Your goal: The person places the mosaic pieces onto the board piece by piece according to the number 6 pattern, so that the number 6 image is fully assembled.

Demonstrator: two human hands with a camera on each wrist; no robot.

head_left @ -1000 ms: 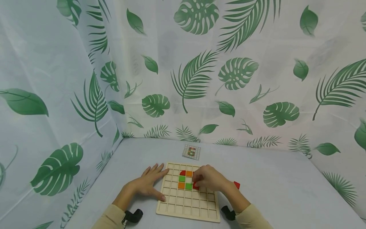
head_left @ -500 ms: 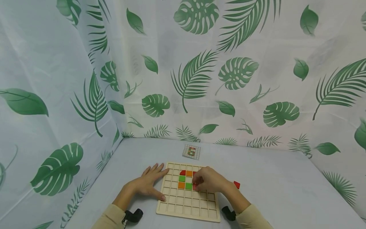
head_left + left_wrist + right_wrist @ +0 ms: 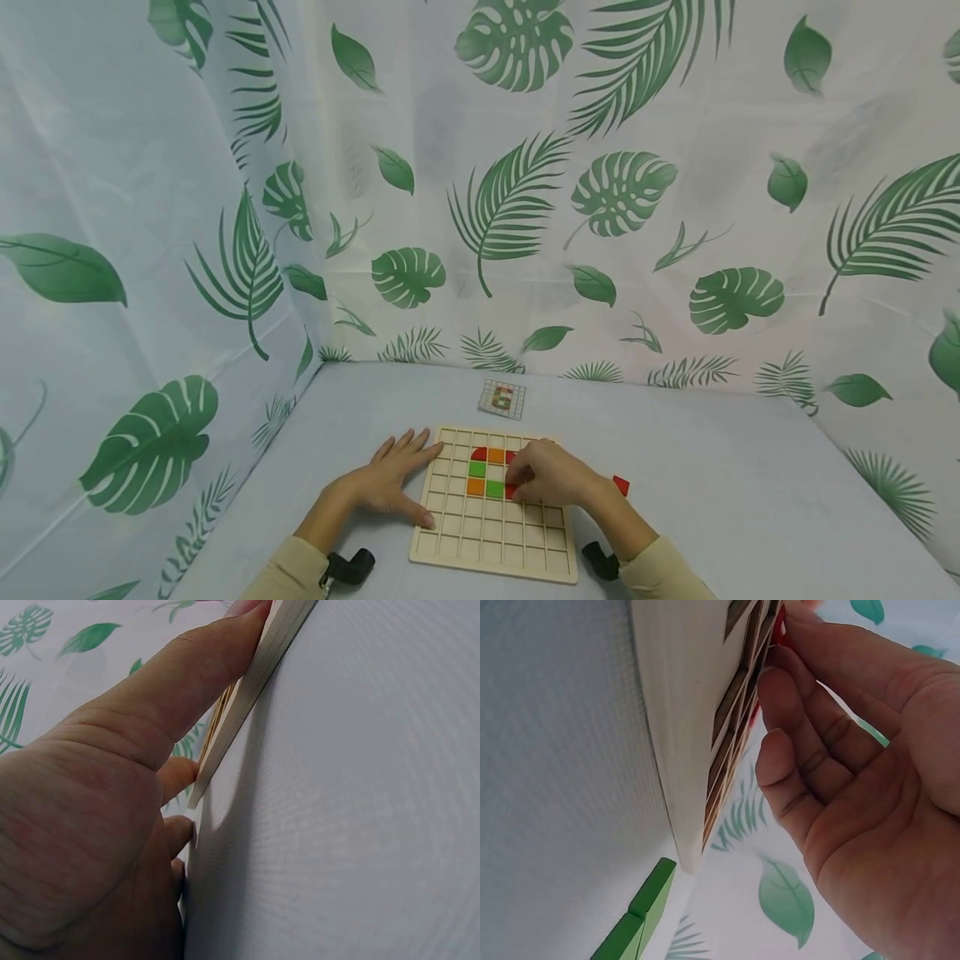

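A wooden grid board (image 3: 480, 550) lies on the table. Set in its cells are a red piece with a rounded corner (image 3: 479, 453), orange and green square tiles (image 3: 477, 468), and another red piece (image 3: 510, 457) partly behind my right hand. My right hand (image 3: 551, 472) pinches a red tile (image 3: 778, 630) at a cell right of the lower green tile (image 3: 495, 489); the fingers hide most of this tile. My left hand (image 3: 386, 479) is spread at the board's left side, thumb and index fingertip on its edge, the other fingers over the table.
A small card (image 3: 502, 398) with a coloured grid pattern lies behind the board. A loose red piece (image 3: 621, 485) sits beyond my right wrist. Green blocks (image 3: 641, 915) stand on the table beside the board. Leaf-printed curtains (image 3: 510, 208) enclose the table's back and left.
My right hand has shifted slightly toward the near side, its fingers staying at the same cell with the red tile. My left hand and the board have stayed put.
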